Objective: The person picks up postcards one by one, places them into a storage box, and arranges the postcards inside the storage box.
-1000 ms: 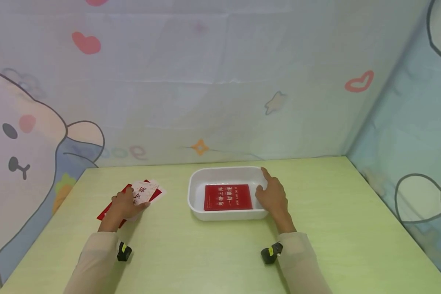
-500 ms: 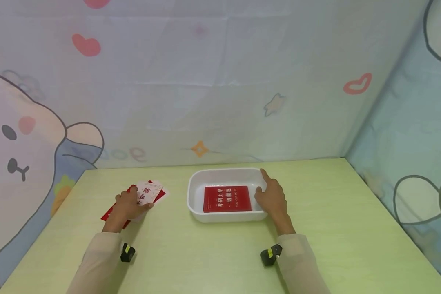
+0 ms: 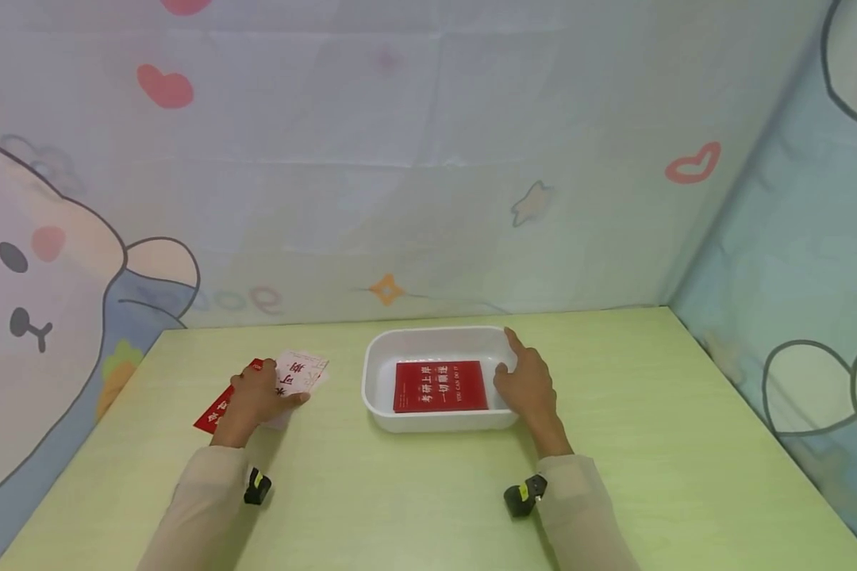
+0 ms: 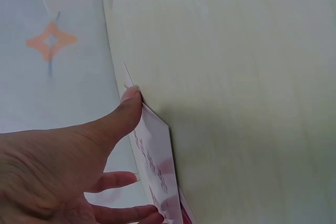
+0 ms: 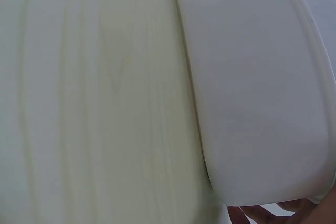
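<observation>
My left hand (image 3: 253, 400) lies over a small fan of printed cards on the left of the table, pinching a pale card (image 3: 303, 369) between thumb and fingers. From under that hand a red card (image 3: 217, 408) with white characters sticks out to the lower left. The left wrist view has the thumb on the pale card's (image 4: 149, 145) edge, fingers at its other side. My right hand (image 3: 532, 385) grips the right end of a white tray (image 3: 436, 423). Inside the tray lies a red card (image 3: 439, 387) with white lettering. The right wrist view shows mostly the tray's outer wall (image 5: 257, 87).
The pale yellow-green tabletop (image 3: 386, 492) ends at a printed cloth backdrop (image 3: 428, 198) behind and another cloth side (image 3: 814, 277) on the right. Black wrist cameras (image 3: 257, 487) stick out beside both sleeves.
My left hand has slid a little to the right with the pale card, which now covers the red one that showed at its upper right. The right hand and tray stay in place.
</observation>
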